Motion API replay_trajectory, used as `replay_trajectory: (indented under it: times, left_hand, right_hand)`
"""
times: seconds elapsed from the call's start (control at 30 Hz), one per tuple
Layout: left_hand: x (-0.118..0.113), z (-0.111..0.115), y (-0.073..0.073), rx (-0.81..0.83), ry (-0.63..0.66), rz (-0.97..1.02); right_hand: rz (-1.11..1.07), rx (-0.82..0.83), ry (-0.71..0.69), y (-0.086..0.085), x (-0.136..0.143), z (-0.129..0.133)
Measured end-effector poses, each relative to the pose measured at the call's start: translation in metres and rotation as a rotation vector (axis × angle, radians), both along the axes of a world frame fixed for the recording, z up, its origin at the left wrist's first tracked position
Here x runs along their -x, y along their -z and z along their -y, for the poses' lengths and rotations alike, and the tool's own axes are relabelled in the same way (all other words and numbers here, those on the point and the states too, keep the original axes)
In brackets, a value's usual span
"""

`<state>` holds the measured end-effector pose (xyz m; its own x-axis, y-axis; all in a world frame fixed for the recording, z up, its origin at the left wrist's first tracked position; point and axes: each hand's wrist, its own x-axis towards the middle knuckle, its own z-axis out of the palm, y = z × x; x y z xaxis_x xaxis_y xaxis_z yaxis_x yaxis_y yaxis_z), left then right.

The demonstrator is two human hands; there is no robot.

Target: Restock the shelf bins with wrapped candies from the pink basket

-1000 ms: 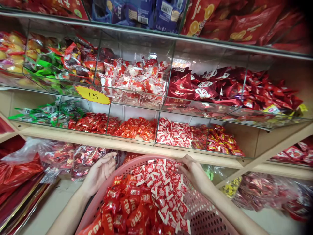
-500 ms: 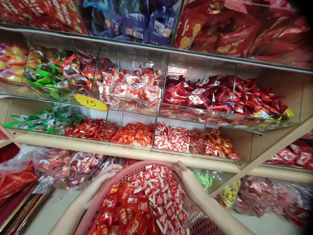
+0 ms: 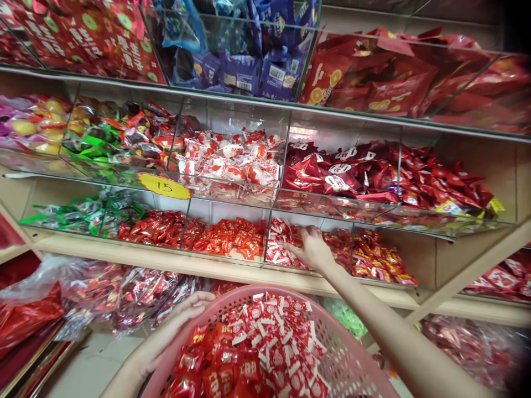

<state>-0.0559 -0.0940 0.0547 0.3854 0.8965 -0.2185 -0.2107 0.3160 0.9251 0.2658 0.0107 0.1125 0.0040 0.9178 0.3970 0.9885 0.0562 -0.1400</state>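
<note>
A pink perforated plastic basket (image 3: 352, 354) is in front of me at the bottom of the head view. Larger red wrapped candies (image 3: 226, 365) fill its left part, and small red-and-white wrapped candies (image 3: 286, 331) heap toward its back and right. My left hand (image 3: 182, 315) holds the basket's left side, fingers along the rim. Above the basket, my right hand (image 3: 313, 249) reaches into a lower shelf compartment of the same red-and-white candies (image 3: 277, 243). Its thumb and fingers are apart over them; the fingertips are partly hidden among the candies.
Clear dividers split the shelves into compartments of wrapped sweets, including orange-red candies (image 3: 232, 237) and red-and-yellow candies (image 3: 379, 257). A yellow price tag (image 3: 164, 186) reads 15. The wooden shelf edge (image 3: 224, 271) runs behind the basket. Plastic bags of sweets (image 3: 141, 293) lie beneath.
My right hand has left the basket's rim and moved up and forward into the red-and-white candy compartment. My left hand stays on the basket. The shelves appear slightly lower in view.
</note>
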Motion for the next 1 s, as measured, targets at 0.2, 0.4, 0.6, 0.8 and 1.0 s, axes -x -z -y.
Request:
replay_trajectory:
  times: [0.2, 0.4, 0.6, 0.8, 1.0]
  left_hand:
    - [0.0, -0.002, 0.002, -0.012, 0.025, 0.004]
    - [-0.001, 0.0, -0.002, 0.008, 0.038, 0.033]
    - [0.002, -0.007, 0.013, 0.019, 0.0, 0.028]
    - [-0.003, -0.002, 0.001, 0.017, 0.014, 0.027]
    - [-0.003, -0.012, 0.012, 0.366, 0.122, 0.132]
  right_hand:
    - [0.005, 0.177, 0.081, 0.02, 0.017, -0.029]
    - [-0.153, 0.127, -0.046, 0.023, 0.001, -0.028]
    - [-0.489, -0.003, -0.044, 0.014, -0.019, -0.024]
    - [-1.355, 0.029, -0.036, 0.002, -0.028, -0.004]
    - [-1.761, 0.226, -0.162, -0.012, -0.019, 0.05]
